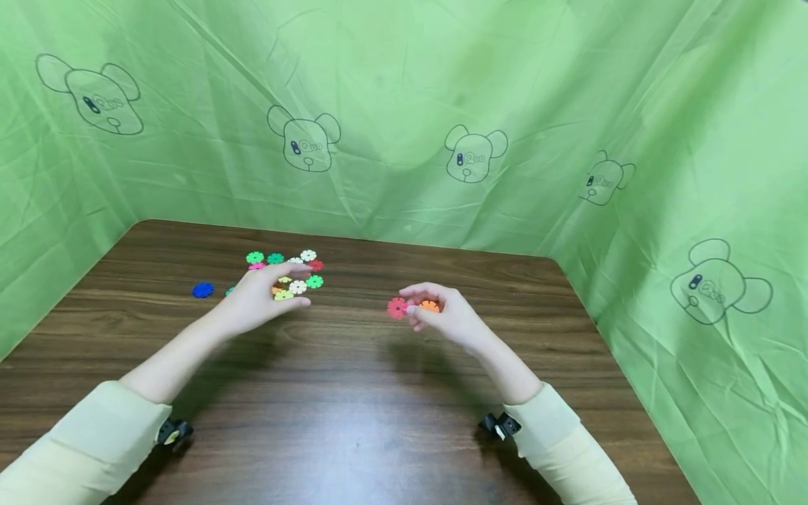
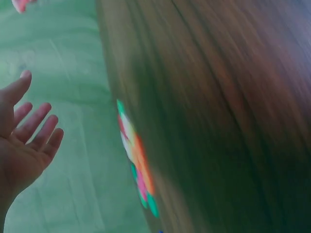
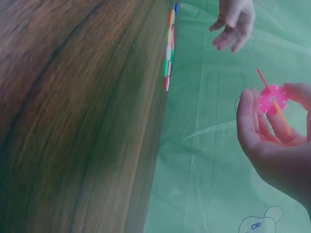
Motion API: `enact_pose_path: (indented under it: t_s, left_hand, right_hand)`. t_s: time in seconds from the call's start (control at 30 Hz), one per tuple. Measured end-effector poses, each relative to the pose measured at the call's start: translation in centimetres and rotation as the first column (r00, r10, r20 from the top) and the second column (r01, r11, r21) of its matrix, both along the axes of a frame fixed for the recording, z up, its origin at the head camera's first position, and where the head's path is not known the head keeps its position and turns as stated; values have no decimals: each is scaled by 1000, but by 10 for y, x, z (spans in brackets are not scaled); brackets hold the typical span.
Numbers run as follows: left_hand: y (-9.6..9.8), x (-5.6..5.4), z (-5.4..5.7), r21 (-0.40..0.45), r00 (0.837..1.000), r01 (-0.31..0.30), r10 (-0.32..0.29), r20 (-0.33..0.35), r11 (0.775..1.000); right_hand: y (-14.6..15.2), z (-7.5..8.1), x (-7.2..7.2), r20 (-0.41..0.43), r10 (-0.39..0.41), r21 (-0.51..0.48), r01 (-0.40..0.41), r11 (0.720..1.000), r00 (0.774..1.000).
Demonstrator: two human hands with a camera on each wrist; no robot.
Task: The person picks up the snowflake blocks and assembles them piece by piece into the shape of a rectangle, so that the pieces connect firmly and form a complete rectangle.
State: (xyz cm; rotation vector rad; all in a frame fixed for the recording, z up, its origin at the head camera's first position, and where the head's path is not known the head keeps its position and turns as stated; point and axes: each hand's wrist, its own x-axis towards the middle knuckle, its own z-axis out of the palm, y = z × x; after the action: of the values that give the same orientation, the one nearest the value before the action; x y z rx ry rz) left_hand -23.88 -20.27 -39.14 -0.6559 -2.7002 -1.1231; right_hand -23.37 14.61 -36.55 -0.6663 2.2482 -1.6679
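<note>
In the head view my right hand [image 1: 456, 320] is raised above the table and pinches a small joined piece of notched, flower-shaped plastic discs. A red disc [image 1: 397, 308] sticks out to the left and an orange disc [image 1: 430, 306] shows inside the hand. Between them, in the right wrist view, a pink disc [image 3: 273, 98] sits between thumb and fingers, with the other two set edge-on into it. My left hand [image 1: 260, 300] reaches over the group of loose discs, thumb and fingers spread apart, nothing between them. It hides part of that group.
Loose discs lie at the table's back left, among them a white disc [image 1: 308, 255], a green disc [image 1: 314, 281] and a yellow-green disc [image 1: 284, 295]. A blue disc [image 1: 203, 290] sits apart to their left. Green cloth [image 1: 391, 105] hangs around the wooden table [image 1: 353, 393].
</note>
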Motion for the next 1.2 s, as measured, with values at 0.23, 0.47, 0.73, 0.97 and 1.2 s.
enact_pose_path:
  t_s: [0.23, 0.47, 0.73, 0.97, 1.2]
  left_hand:
    - [-39, -17, -17, -144, 999, -2, 9, 47, 990]
    - [-63, -34, -30, -235, 998, 48, -36, 55, 971]
    - [-71, -44, -41, -315, 994, 72, -44, 97, 946]
    - [-74, -47, -47, -338, 995, 65, -37, 88, 939]
    - [-75, -47, -47, -319, 995, 49, -17, 101, 946]
  right_hand:
    - [7, -6, -5, -55, 22, 25, -21, 999, 998]
    - [11, -7, -8, -83, 18, 47, -14, 999, 996]
    - [10, -6, -10, -30, 10, -11, -11, 1000, 999]
    - [9, -6, -10, -59, -7, 5, 8, 1000, 998]
    - [9, -9, -9, -41, -12, -29, 11, 1000, 999]
